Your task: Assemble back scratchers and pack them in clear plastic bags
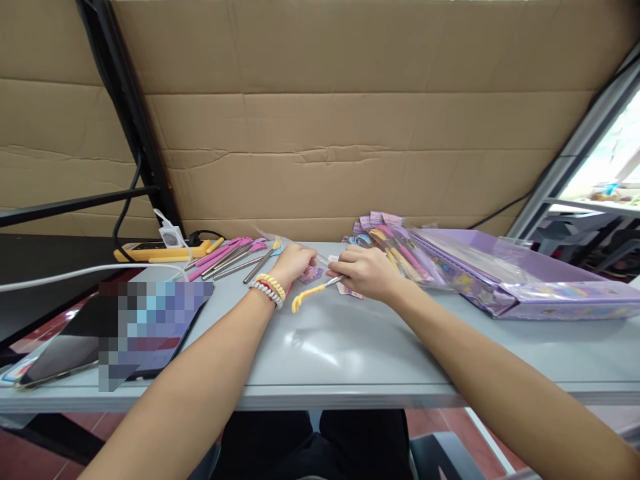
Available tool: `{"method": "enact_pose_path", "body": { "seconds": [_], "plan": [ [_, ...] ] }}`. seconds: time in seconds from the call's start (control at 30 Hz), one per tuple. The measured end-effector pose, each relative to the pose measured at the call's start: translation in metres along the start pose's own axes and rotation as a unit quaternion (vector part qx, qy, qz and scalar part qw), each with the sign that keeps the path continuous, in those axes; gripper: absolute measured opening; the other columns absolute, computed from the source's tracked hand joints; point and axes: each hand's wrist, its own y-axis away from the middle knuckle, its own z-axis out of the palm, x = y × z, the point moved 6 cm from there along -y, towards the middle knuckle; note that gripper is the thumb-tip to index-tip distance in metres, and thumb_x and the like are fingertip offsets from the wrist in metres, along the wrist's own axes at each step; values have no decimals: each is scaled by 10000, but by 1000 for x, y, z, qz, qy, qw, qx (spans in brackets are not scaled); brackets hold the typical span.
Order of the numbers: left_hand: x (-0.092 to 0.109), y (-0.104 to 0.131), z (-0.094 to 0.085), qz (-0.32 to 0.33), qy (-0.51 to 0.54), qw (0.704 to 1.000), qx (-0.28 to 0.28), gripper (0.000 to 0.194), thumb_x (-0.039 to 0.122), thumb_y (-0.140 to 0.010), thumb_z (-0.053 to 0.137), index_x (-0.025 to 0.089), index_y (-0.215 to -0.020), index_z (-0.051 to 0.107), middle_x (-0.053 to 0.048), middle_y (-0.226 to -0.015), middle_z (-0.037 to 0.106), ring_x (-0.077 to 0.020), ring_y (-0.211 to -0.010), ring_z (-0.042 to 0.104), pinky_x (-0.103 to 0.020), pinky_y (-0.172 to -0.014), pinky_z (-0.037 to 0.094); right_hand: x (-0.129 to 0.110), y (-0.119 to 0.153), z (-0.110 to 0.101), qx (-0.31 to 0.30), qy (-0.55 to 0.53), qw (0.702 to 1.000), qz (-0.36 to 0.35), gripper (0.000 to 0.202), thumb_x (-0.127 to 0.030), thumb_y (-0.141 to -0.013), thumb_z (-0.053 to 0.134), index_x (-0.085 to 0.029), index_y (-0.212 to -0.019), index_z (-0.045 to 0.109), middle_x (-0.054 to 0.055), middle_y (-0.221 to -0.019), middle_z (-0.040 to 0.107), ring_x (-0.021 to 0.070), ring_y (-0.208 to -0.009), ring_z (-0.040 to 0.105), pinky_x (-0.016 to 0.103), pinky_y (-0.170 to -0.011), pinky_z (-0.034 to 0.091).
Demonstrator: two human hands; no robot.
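My right hand [367,270] is closed around a slim metal piece with a curved yellow end [307,295], which points left over the table. My left hand [295,261], with beaded bracelets at the wrist, pinches a clear plastic bag [324,261] that stretches between both hands. Small purple printed cards [313,274] lie under and beside the fingers. Left of my left hand, several metal sticks [235,261] with pink, yellow and blue ends are spread out. Just beyond my right hand lies a pile of filled clear bags [400,250] with purple card tops.
A purple open box [540,293] stands at the right. At the left are a tablet or phone with a blurred screen [160,327], a dark phone [70,340], and a yellow power strip [165,251] with a white charger and cable. Cardboard [325,120] walls the back.
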Motion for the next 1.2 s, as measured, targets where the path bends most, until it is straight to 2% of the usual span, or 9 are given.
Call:
{"method": "enact_pose_path", "body": {
  "seconds": [0.13,0.3,0.43,0.5,0.6,0.73,0.93,1.13,1.2],
  "plan": [
    [4,1,-3,13,11,1000,4,162,199,-704,532,163,-551,496,8,-492,460,-92,-440,431,-223,-432,301,0,1,1,18,-59,998,1,295,-375,-858,466,-201,-754,681,55,-658,606,149,-645,501,255,-539,286],
    [11,-1,-1,90,43,994,-46,132,275,-711,601,150,-671,589,-2,-611,529,-82,-520,451,-205,-479,348,31,7,-5,74,-179,963,187,230,-281,-833,454,-176,-819,658,54,-729,637,145,-654,524,246,-588,337],
    [15,2,1,122,32,990,-70,207,322,-739,598,145,-830,653,-49,-834,612,-93,-630,501,-205,-523,382,47,13,-2,7,-273,917,289,411,-456,-861,393,-149,-690,607,22,-583,533,120,-544,438,250,-525,295],
    [16,4,2,132,34,988,-70,239,339,-756,578,145,-873,656,-59,-900,621,-98,-665,514,-205,-538,393,45,15,4,-44,-335,896,287,477,-537,-848,375,-152,-647,571,-3,-531,454,106,-510,394,246,-504,280],
    [15,4,6,133,39,987,-78,210,297,-748,574,145,-873,646,-52,-864,624,-96,-669,522,-194,-539,397,40,14,10,-81,-379,886,255,407,-517,-806,458,-168,-598,488,-39,-513,349,85,-496,323,235,-490,250],
    [-2,-1,11,37,40,993,-101,135,235,-729,571,144,-826,596,-40,-756,594,-70,-541,499,-178,-443,338,37,12,16,-93,-348,904,229,313,-385,-764,522,-176,-562,406,-51,-525,291,73,-501,265,236,-482,207],
    [-9,1,15,-22,27,989,-143,165,288,-746,583,144,-824,568,-45,-714,598,-80,-496,517,-185,-390,332,39,13,18,-85,-332,910,233,209,-348,-756,508,-165,-666,553,-43,-534,353,83,-508,300,237,-488,225],
    [-4,4,16,25,15,990,-137,36,142,-700,577,144,-692,542,-6,-649,560,-58,-472,468,-172,-388,316,40,13,15,-82,-294,919,251,235,-369,-744,537,-157,-797,625,-36,-522,442,90,-492,350,240,-499,260],
    [-3,3,15,34,25,992,-123,117,110,-712,534,144,-605,500,6,-569,505,-49,-437,424,-175,-387,302,41,13,15,-83,-283,919,262,271,-411,-731,565,-159,-805,632,-33,-518,470,94,-490,378,241,-505,272]
  ]
}}
